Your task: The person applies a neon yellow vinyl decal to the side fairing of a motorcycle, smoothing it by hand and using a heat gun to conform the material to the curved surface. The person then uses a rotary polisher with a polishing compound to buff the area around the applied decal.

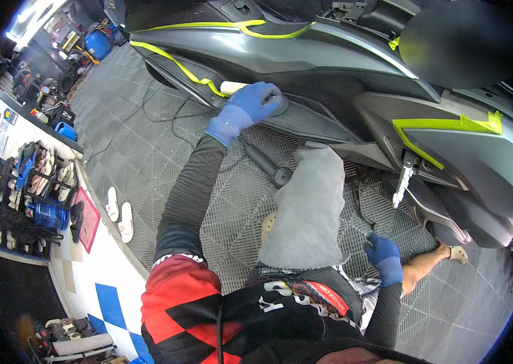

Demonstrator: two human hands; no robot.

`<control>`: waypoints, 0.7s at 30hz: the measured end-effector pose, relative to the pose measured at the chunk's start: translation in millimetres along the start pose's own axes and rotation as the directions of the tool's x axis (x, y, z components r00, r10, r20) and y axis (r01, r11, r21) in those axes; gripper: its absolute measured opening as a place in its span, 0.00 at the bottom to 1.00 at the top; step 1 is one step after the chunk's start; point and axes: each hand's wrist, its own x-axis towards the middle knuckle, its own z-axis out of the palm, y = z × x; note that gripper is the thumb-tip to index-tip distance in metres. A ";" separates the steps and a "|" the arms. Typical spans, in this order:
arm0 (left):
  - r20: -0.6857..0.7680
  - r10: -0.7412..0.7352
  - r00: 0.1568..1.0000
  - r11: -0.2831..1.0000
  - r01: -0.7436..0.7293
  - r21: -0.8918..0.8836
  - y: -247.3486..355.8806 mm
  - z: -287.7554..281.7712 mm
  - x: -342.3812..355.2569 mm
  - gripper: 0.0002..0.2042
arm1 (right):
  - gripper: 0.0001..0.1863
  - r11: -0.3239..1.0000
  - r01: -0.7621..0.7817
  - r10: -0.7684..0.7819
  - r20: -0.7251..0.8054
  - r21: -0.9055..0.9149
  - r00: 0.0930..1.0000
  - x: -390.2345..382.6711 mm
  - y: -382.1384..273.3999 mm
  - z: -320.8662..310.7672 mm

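Note:
My left hand (250, 106), in a blue knit glove, rests at the footboard (311, 121) of a grey motor scooter (335, 54). Its fingers curl over a dark grey rounded piece (279, 104) whose kind I cannot make out. A pale cylinder (232, 88) pokes out beside the knuckles. Below that wrist, a dark cylindrical tool body (265, 164) slants toward the floor. My right hand (384, 255), gloved alike, is low beside my leg with fingers curled; what they hold, if anything, is hidden. A grey cloth (308, 212) drapes over my lap.
Yellow-green masking tape (177, 64) edges the scooter's panels. A footrest peg (402, 182) juts out toward me. A black cable (141, 112) snakes over the grey tile floor (153, 158). White slippers (120, 215) and a shoe rack (41, 176) stand at left.

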 end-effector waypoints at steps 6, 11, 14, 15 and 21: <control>-0.037 -0.300 0.953 0.948 0.303 0.099 -88.9 -33.8 -3.2 0.13 | 0.28 0.952 -0.302 0.305 0.142 -0.037 0.942 -13.7 61.9 59.0; -0.261 -0.248 0.933 0.834 0.343 0.433 -187.7 -69.8 -18.4 0.18 | 0.27 0.968 -0.238 0.222 0.170 0.079 0.960 -11.5 56.7 60.0; -0.089 -0.387 0.918 0.684 0.350 0.640 -191.4 -70.4 -0.2 0.24 | 0.27 0.951 -0.306 0.290 0.213 0.042 0.933 -12.2 49.4 51.2; -0.061 -0.386 0.921 0.662 0.322 0.677 -189.5 -68.2 3.5 0.25 | 0.27 0.954 -0.292 0.275 0.190 0.066 0.942 -14.2 49.1 51.7; -0.051 -0.480 0.876 0.492 0.317 0.811 -202.6 -63.9 12.5 0.20 | 0.27 0.955 -0.274 0.247 0.206 0.113 0.947 -9.1 34.0 47.9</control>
